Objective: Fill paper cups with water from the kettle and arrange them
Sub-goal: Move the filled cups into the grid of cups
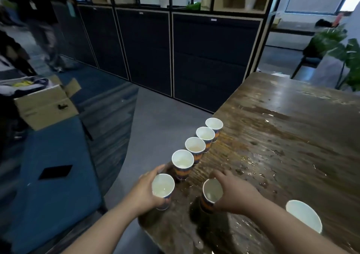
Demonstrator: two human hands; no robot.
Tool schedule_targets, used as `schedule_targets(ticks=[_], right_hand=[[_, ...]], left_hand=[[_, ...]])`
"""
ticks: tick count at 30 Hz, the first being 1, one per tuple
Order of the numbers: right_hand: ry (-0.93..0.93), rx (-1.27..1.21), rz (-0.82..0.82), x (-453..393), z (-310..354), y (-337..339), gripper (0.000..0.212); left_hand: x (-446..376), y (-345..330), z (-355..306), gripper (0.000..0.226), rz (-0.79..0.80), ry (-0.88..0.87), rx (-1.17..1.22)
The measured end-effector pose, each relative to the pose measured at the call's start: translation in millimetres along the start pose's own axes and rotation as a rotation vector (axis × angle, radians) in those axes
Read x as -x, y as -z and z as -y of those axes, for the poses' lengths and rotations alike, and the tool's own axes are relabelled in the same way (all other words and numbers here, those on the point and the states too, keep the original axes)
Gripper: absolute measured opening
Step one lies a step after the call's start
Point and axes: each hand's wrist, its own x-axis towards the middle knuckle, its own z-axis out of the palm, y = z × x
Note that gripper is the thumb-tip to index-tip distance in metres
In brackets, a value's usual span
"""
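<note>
Head view, left to right. Left hand point(145, 190) wrapped around a paper cup point(163, 187) at the very corner of the bench point(282, 136), fingers point(158, 171) curled round the far side of the wall, thumb on the near side; pale liquid inside. Just beyond, a row of four cups point(196, 146) hugging the left edge, running away toward the far corner, each nearly touching the next, all holding some liquid. Right hand point(233, 193) gripping a second cup point(212, 192) from its right side, fingers reaching over the far rim, cup tilted slightly leftward. Farther right, another cup point(303, 215) near the front edge, partly hidden behind the right forearm. No kettle in view.

Judged handling: thin paper walls, light even when filled, soft enough to buckle under a squeeze, so best held low and mid-wall with gentle pressure, kept upright. Wet, puddled bench surface likely slick, bottoms prone to sliding.

Room: drop to the floor immediately left of the row and the left-hand cup, almost no margin there. Wide open bench to the right and beyond for shifting cups inward.
</note>
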Motion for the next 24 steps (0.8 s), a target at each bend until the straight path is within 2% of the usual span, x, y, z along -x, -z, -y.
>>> schedule_targets(ticks=[4,13,16,18,22,24], right_hand=[[-0.039,-0.001,0.02,-12.2,6.9,-11.7,0.091],[-0.119,-0.094,0.007,-34.6,0.5,-21.7,0.084],[-0.122,-0.134,-0.022,-41.2,-0.7,-24.5,0.082],[-0.115,-0.174,-0.037,-44.0,-0.7,-29.1,0.089],[-0.083,-0.291,-0.086,-46.2,-1.8,-39.3,0.107],[-0.076,-0.334,-0.111,-46.4,-3.3,-45.0,0.11]], left_hand=[[-15.5,-13.0,9.5,0.102,-0.052,-0.023,0.091],[-35.1,-26.1,20.4,0.116,-0.029,-0.083,0.1],[-37.9,-28.3,28.7,0.12,-0.008,-0.085,0.191],[-38.6,-26.6,33.2,0.126,0.007,-0.06,0.269],[-42.8,-21.0,34.6,0.097,0.106,-0.064,0.361],[-47.0,-21.1,37.3,0.092,0.154,-0.074,0.373]])
